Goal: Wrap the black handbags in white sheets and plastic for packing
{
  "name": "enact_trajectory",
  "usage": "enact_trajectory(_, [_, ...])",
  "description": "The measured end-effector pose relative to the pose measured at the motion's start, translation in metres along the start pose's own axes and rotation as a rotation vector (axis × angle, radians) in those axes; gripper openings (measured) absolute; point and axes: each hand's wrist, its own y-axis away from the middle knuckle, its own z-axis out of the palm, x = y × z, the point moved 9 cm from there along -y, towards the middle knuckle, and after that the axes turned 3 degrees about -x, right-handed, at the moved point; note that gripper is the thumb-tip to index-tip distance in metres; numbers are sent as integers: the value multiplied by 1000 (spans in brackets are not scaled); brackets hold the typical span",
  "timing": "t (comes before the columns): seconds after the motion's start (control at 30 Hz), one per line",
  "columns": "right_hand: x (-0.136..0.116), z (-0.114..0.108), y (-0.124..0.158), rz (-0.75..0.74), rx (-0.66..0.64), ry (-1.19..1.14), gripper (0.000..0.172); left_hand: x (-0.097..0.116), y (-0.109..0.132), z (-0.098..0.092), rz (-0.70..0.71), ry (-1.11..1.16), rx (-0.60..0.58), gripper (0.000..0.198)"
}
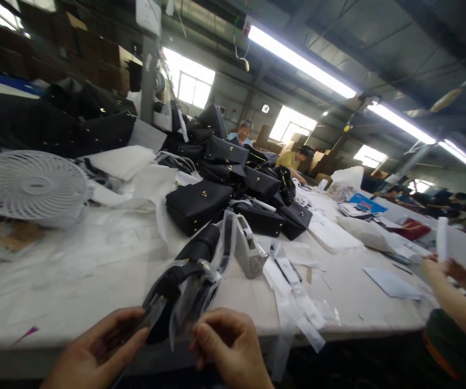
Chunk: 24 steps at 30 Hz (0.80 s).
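Note:
A black handbag (200, 246) with a black strap (163, 286) lies at the front edge of the table, partly covered by clear plastic. My left hand (99, 348) is closed on the strap's near end, which has a shiny, clear-wrapped piece at the fingers. Close by on the right, my right hand (233, 346) is pinched at the edge of a clear plastic film (186, 310) hanging beside the strap; its fingertips are partly hidden. Just beyond the bag stands a grey tape dispenser (251, 251).
Black handbags (198, 202) are piled at the table's middle. A white fan (34, 183) stands left. White strips (293, 297) hang over the front edge. At right, a co-worker's hands (439, 267) hold a white piece. Other people sit farther back.

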Motion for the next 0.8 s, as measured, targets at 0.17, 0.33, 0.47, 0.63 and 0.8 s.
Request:
enact_trajectory(0.17, [16,61,-20,83,-52,-105,53,33,13,17,-49,144,-11,57])
enact_trajectory(0.33, [7,58,-29,100,62,138,42,30,13,14,-43,153,-39,53])
enact_trajectory(0.47, [-2,53,-26,105,109,302,36,20,5,18,-88,195,-192,50])
enact_trajectory(0.63, [19,54,-27,156,54,126,45,25,10,22,-136,313,-178,54])
enact_trajectory(0.8, [28,65,-27,39,-71,-119,49,16,15,31,-251,424,-208,65])
